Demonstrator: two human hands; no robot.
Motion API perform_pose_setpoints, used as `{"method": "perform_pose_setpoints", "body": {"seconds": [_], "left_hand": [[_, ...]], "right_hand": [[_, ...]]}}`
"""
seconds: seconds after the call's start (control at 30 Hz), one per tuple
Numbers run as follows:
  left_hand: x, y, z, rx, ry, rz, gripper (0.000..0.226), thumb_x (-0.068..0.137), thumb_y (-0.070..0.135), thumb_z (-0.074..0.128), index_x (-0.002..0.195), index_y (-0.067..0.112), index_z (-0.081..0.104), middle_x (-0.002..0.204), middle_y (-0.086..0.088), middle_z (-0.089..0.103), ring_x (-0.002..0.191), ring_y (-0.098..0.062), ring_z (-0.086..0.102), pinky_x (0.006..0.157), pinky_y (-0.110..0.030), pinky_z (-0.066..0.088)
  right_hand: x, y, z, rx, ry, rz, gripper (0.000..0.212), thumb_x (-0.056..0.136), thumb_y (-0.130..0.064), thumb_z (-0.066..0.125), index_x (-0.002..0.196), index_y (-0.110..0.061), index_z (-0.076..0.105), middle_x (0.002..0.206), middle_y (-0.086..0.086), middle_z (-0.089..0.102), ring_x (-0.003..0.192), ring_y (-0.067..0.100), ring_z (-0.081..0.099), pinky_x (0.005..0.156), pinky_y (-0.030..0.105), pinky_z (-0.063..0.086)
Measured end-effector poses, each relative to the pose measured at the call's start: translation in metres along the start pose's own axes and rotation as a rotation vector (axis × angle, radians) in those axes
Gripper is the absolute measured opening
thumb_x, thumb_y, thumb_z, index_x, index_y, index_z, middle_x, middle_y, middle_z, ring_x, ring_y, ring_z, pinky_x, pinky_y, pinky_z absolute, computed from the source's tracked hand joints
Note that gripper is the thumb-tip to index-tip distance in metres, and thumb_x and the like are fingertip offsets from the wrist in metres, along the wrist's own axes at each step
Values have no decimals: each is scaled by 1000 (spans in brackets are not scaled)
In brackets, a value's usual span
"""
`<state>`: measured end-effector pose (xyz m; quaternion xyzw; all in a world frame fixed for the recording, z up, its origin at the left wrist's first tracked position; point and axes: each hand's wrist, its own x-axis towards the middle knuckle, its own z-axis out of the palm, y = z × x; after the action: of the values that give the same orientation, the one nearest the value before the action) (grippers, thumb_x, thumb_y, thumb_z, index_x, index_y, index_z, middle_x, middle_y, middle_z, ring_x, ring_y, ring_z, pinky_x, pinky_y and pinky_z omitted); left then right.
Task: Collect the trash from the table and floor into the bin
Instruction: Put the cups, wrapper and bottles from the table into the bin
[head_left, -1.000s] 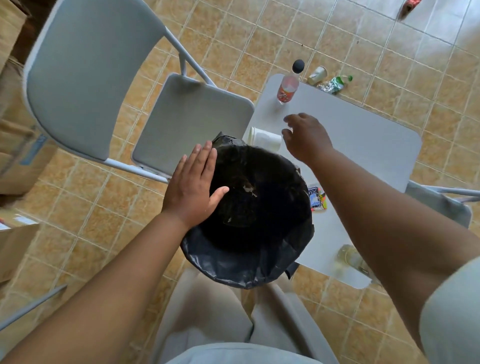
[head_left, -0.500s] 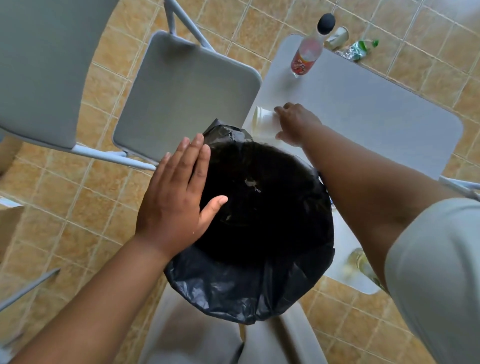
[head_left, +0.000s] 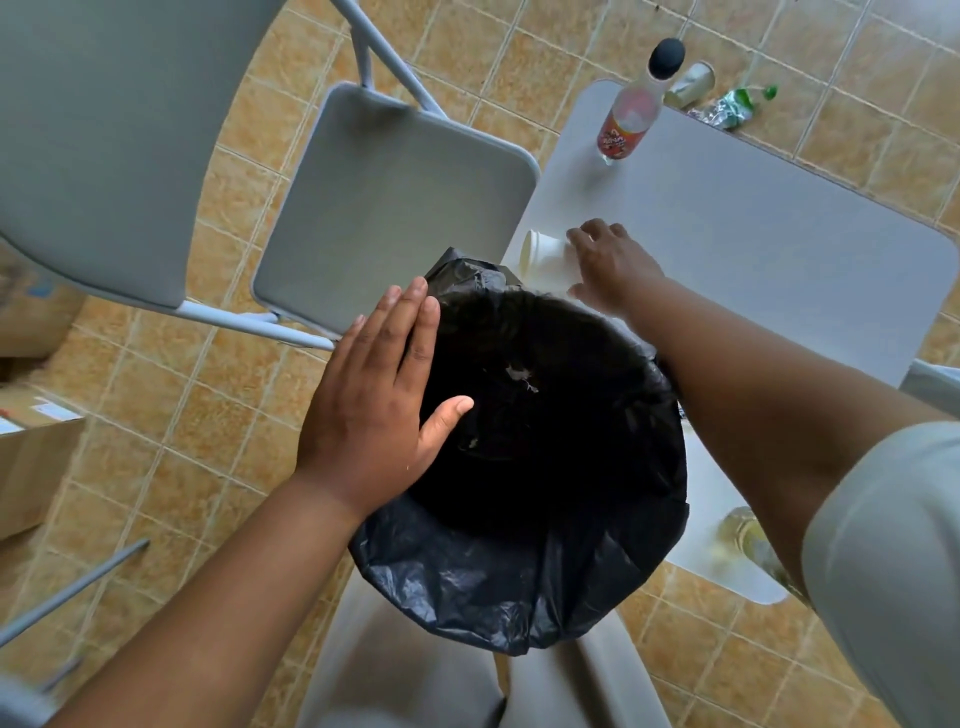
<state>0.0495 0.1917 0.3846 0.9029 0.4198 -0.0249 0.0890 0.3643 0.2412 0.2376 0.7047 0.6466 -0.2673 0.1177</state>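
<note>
A bin lined with a black bag (head_left: 519, 587) stands in front of me, against the near edge of a white table (head_left: 779, 244). My left hand (head_left: 379, 410) lies flat on the bin's left rim, fingers straight. A white paper cup (head_left: 543, 254) lies on its side at the table's left edge. My right hand (head_left: 608, 265) wraps its fingers around that cup. A bottle with a red label and black cap (head_left: 628, 114) stands at the table's far corner. A clear bottle (head_left: 748, 540) lies on the near corner, partly hidden by my right arm.
A grey folding chair (head_left: 389, 208) stands left of the table, its seat beside the bin. On the tiled floor beyond the table lie a can (head_left: 691, 85) and a crushed green bottle (head_left: 732, 106). Cardboard boxes (head_left: 31, 457) sit at the far left.
My right hand came down from above the table and closed around the paper cup. My view has shifted closer and lower over the bin. The left hand stayed on the rim.
</note>
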Motion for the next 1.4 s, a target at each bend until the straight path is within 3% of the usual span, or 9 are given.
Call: {"method": "perform_pose_setpoints", "body": {"seconds": [0.07,0.27,0.53,0.7,0.93,1.03,1.1,1.27,1.4], "left_hand": [[0,-1,2,-1,13,1,80,99,57,39,156,6,15,165,-12,14,152,-27,14,120,-48,24],[-1,-2,6,-13,33,9,80,100,57,38,156,6,14,165,-11,14,152,-27,14,119,-49,26],[-1,-2,6,-19,29,11,80,100,57,38,156,6,14,165,-11,13,152,-27,14,118,-50,28],[0,-1,3,-14,5,4,80,99,58,36,156,6,15,165,-11,14,152,-28,16,119,-48,25],[0,3,-5,-62,-23,-30,71,100,46,37,156,8,15,165,-10,15,151,-28,15,121,-46,22],[2,3,-3,-89,-41,-36,68,99,36,38,156,8,16,165,-10,16,151,-28,16,121,-46,22],[-1,3,-5,-105,-46,-36,68,97,32,39,156,8,16,165,-10,16,151,-28,17,121,-46,21],[-1,3,-9,-138,-52,-32,69,95,29,38,157,9,15,165,-9,16,151,-28,17,121,-46,22],[-1,2,-9,-133,-76,-31,70,96,30,39,157,9,13,165,-9,14,151,-28,15,121,-46,21]], "right_hand": [[4,0,5,15,-74,13,83,84,-26,78,149,-9,30,142,18,45,126,40,45,99,53,47],[9,1,22,49,16,-3,55,85,-13,75,129,-4,43,116,23,54,107,42,54,83,50,51],[-12,-3,-6,156,142,43,67,85,-21,76,140,-8,39,124,22,52,115,41,50,92,49,47],[-68,-14,-54,388,393,110,78,83,-31,76,148,-11,37,131,20,51,119,39,51,97,43,43],[-188,-73,-97,762,778,155,71,75,-39,78,136,-13,53,115,5,64,95,19,65,81,29,56],[-226,-113,-83,839,700,149,69,76,-39,75,136,-17,50,104,-7,68,84,8,66,77,19,54],[-242,-132,-64,867,588,162,61,77,-36,75,132,-20,53,103,-8,66,88,11,65,82,30,55],[-246,-151,-21,784,237,237,53,85,-35,73,132,-19,54,116,6,58,106,22,58,88,32,48],[-242,-155,-5,677,81,282,72,94,-36,63,153,-11,30,140,14,54,127,32,52,103,40,45]]}}
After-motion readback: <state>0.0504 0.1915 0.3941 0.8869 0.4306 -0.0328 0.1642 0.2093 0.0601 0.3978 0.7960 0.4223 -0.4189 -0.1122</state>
